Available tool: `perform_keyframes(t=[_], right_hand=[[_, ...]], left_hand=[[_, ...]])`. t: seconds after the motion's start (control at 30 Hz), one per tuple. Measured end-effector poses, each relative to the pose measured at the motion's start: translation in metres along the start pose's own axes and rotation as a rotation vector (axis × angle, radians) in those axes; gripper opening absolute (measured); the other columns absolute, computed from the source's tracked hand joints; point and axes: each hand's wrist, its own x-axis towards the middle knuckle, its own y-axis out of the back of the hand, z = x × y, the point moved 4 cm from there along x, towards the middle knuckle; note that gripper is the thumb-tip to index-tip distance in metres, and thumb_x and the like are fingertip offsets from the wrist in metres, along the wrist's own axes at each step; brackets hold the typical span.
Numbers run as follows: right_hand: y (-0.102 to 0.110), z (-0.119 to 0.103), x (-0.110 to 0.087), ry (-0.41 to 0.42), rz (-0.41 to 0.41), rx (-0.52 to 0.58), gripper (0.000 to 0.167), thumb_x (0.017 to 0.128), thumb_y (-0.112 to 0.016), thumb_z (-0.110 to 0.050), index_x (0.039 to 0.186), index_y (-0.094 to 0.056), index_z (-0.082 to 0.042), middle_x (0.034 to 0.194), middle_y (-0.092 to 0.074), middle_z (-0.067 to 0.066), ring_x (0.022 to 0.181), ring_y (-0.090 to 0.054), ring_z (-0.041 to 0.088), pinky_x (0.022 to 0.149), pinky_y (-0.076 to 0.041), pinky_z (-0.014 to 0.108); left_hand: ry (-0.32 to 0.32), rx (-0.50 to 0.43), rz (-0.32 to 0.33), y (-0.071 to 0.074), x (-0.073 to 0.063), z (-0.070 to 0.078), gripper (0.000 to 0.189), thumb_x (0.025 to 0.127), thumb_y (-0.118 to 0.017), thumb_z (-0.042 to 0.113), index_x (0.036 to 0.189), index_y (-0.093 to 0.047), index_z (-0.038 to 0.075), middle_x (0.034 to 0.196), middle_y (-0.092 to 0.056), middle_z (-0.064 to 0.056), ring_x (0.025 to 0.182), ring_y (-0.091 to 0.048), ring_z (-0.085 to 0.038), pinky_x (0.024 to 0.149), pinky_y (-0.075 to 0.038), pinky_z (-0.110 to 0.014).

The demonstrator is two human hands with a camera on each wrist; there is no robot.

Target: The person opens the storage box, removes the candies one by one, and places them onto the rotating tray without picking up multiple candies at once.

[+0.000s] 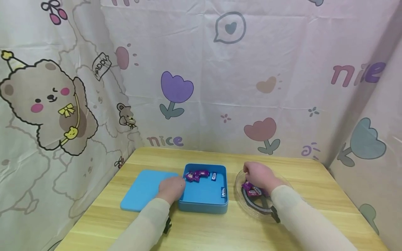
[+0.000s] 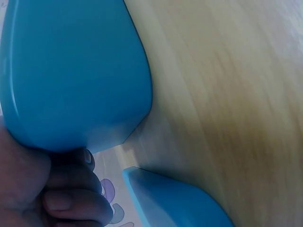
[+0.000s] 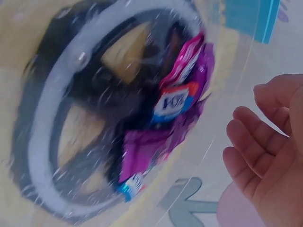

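Note:
A blue rectangular box [image 1: 203,207] stands in the middle of the table, holding several purple-wrapped candies [image 1: 196,175] and two small blue-and-white wrapped candies [image 1: 223,192]. My left hand [image 1: 171,189] grips the box's left side; the left wrist view shows its curled fingers [image 2: 78,205] at the box's edge. Above a clear round dish [image 1: 238,197], my right hand [image 1: 260,175] hovers with loosely bent fingers and nothing visible in them. Purple, red and blue wrapped candies [image 3: 176,101] lie together in the dish. A black-and-grey spoked ring [image 3: 45,137] shows through its bottom.
A flat blue lid [image 1: 142,190] lies on the wooden table [image 1: 213,232] left of the box. A printed curtain [image 1: 204,52] hangs behind the table and along both sides. Dark straps sit at both wrists.

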Motion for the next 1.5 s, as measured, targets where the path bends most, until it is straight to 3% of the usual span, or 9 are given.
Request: perform_keyframes(t=[0.13,0.37,0.6,0.87,1.1,1.37,1.5], right_hand=[[-0.002,-0.015,0.006,0.013,-0.006,-0.006,0.012,0.087,-0.067,-0.010,0.099,-0.066,-0.012,0.086,-0.063,-0.002,0.078,-0.057,0.018,0.079,-0.054,0.044],[0.001,-0.050,0.010,0.072,-0.010,-0.033,0.015,0.090,-0.073,-0.016,0.104,-0.068,-0.014,0.097,-0.067,0.000,0.088,-0.061,0.019,0.085,-0.055,0.043],[-0.003,-0.083,0.012,0.177,0.008,-0.099,0.023,0.089,-0.079,-0.022,0.110,-0.071,-0.016,0.103,-0.068,-0.001,0.093,-0.063,0.018,0.086,-0.056,0.040],[-0.020,-0.108,0.014,0.230,-0.115,-0.128,0.027,0.091,-0.078,-0.022,0.116,-0.071,-0.020,0.106,-0.067,-0.002,0.096,-0.063,0.020,0.083,-0.058,0.040],[-0.033,-0.120,0.012,0.311,-0.150,-0.283,0.020,0.091,-0.077,-0.020,0.110,-0.073,-0.018,0.097,-0.068,-0.003,0.088,-0.060,0.018,0.081,-0.057,0.038],[-0.044,-0.125,0.006,0.272,-0.165,-0.450,0.014,0.093,-0.074,-0.023,0.106,-0.077,-0.017,0.088,-0.070,0.001,0.081,-0.062,0.020,0.086,-0.056,0.040],[-0.050,-0.128,0.007,0.270,-0.186,-0.539,0.010,0.094,-0.074,-0.022,0.102,-0.077,-0.017,0.088,-0.072,0.001,0.087,-0.066,0.021,0.099,-0.050,0.042]], left_hand=[[0.009,-0.007,-0.001,0.000,0.000,-0.001,0.024,0.106,-0.053,0.017,0.116,-0.073,0.008,0.110,-0.070,-0.009,0.094,-0.064,-0.027,0.073,-0.058,-0.056],[0.015,-0.021,-0.005,0.000,0.000,-0.002,0.021,0.105,-0.054,0.017,0.108,-0.073,0.008,0.096,-0.067,-0.008,0.078,-0.056,-0.022,0.069,-0.058,-0.053],[0.006,-0.014,0.000,0.002,-0.002,-0.001,0.023,0.106,-0.053,0.017,0.116,-0.072,0.007,0.109,-0.069,-0.010,0.093,-0.064,-0.027,0.071,-0.058,-0.056],[0.021,-0.011,-0.017,0.000,-0.001,-0.001,0.025,0.107,-0.052,0.020,0.116,-0.072,0.007,0.107,-0.069,-0.010,0.095,-0.064,-0.027,0.073,-0.058,-0.055],[0.008,-0.019,-0.005,-0.001,0.000,-0.002,0.024,0.106,-0.053,0.019,0.113,-0.073,0.007,0.105,-0.069,-0.009,0.093,-0.064,-0.027,0.072,-0.057,-0.057],[0.002,-0.015,0.007,-0.003,0.001,-0.003,0.026,0.107,-0.052,0.022,0.106,-0.073,0.007,0.095,-0.066,-0.007,0.081,-0.057,-0.023,0.069,-0.058,-0.054],[-0.001,-0.030,0.006,-0.001,-0.001,-0.003,0.022,0.106,-0.054,0.019,0.101,-0.072,0.008,0.089,-0.063,-0.006,0.076,-0.054,-0.023,0.066,-0.058,-0.051]])
